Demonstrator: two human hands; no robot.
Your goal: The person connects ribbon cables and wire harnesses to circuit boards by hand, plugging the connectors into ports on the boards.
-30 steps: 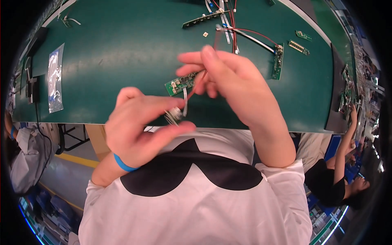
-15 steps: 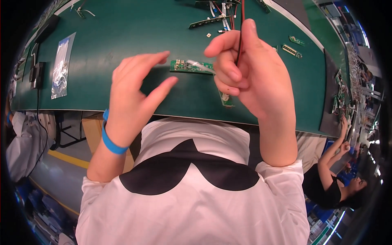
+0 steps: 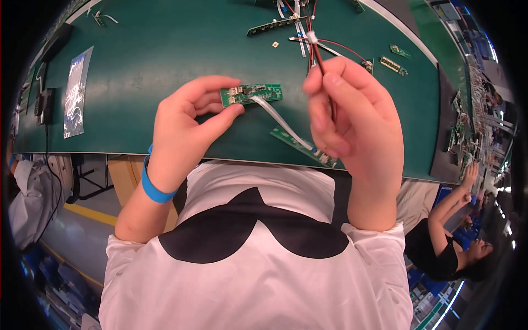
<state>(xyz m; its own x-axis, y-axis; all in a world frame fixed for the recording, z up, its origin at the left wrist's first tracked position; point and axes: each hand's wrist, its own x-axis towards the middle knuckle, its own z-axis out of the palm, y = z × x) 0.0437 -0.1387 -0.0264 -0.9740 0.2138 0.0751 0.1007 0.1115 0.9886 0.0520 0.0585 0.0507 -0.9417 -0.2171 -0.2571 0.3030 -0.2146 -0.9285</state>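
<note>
My left hand (image 3: pixel 190 115) pinches the left end of a green circuit board (image 3: pixel 266 92), which carries white connectors at that end. From this board a pale flat ribbon cable (image 3: pixel 279 119) runs down to a second green circuit board (image 3: pixel 297 144), lying slantwise by the table's near edge, below my right hand. Between thumb and fingers, my right hand (image 3: pixel 360 113) holds a red and black wire cable (image 3: pixel 319 56). The cable's small white plug (image 3: pixel 312 37) points up and away from me, apart from the held board. Its other end is hidden in my palm.
Beyond my hands, several boards and wires form a loose pile (image 3: pixel 275 25) on the green table (image 3: pixel 143 60). Small boards (image 3: pixel 394 66) sit at the right, a clear plastic bag (image 3: pixel 78 93) at the left. A person (image 3: pixel 448 242) works off to the right.
My left hand has closed on the circuit board, which is now lifted and tilted. My right hand has come lower with the wire cable, whose plug now shows. The second board has swung rightward.
</note>
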